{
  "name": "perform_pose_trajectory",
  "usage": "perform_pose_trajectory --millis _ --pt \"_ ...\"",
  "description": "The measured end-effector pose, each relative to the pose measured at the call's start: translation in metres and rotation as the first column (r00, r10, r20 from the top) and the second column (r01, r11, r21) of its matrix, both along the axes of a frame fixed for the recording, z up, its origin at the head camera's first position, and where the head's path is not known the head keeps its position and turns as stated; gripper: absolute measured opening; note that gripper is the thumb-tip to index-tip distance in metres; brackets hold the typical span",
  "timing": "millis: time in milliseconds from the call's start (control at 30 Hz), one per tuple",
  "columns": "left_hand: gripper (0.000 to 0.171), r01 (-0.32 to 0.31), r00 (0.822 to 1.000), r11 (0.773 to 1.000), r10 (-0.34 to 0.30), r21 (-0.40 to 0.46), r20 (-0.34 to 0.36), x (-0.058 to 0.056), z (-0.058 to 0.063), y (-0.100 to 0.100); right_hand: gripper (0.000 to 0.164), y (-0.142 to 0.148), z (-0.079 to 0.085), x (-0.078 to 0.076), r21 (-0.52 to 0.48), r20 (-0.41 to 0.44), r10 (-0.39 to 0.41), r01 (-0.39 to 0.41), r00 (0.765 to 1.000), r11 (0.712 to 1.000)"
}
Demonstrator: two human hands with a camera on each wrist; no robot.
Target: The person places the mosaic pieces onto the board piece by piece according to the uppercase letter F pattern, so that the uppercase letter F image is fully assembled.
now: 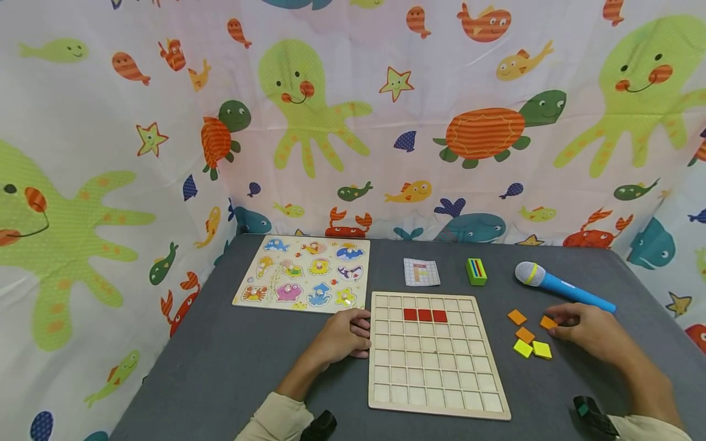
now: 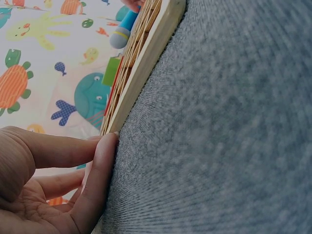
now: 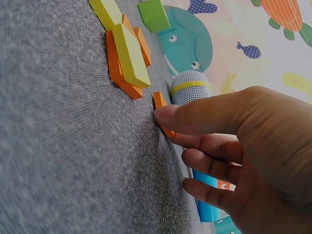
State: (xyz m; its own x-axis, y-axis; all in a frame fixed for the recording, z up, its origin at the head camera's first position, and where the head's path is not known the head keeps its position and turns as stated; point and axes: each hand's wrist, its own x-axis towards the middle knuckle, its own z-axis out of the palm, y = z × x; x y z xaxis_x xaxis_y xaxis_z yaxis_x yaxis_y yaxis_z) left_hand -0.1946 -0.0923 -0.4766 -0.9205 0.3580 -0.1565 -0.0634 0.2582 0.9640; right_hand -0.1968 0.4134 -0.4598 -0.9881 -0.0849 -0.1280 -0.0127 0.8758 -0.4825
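Observation:
A square wooden grid board (image 1: 436,360) lies on the table, with several red tiles (image 1: 425,315) in a row near its top. My left hand (image 1: 343,337) is at the board's left edge; in the left wrist view its thumb and a finger meet at the wooden rim (image 2: 146,68). To the board's right, my right hand (image 1: 587,331) pinches an orange tile (image 3: 162,109) between thumb and finger, low over the cloth. Beside it lie two more orange tiles (image 1: 516,317) and two yellow tiles (image 1: 542,350).
Behind the board are a sea-animal puzzle (image 1: 303,272), a small printed grid card (image 1: 421,272) and a green box (image 1: 476,272) with coloured strips. A blue toy microphone (image 1: 568,289) lies behind my right hand. A patterned curtain (image 1: 386,122) borders the grey table (image 1: 220,367).

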Motion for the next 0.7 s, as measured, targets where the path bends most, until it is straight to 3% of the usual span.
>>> perform_pose_trajectory --millis 700 --pt "0.062 -0.008 1.000 1.000 0.008 0.007 -0.006 0.000 0.001 -0.001 0.048 -0.037 0.009 -0.004 -0.031 -0.020 0.032 -0.032 0.999 0.999"
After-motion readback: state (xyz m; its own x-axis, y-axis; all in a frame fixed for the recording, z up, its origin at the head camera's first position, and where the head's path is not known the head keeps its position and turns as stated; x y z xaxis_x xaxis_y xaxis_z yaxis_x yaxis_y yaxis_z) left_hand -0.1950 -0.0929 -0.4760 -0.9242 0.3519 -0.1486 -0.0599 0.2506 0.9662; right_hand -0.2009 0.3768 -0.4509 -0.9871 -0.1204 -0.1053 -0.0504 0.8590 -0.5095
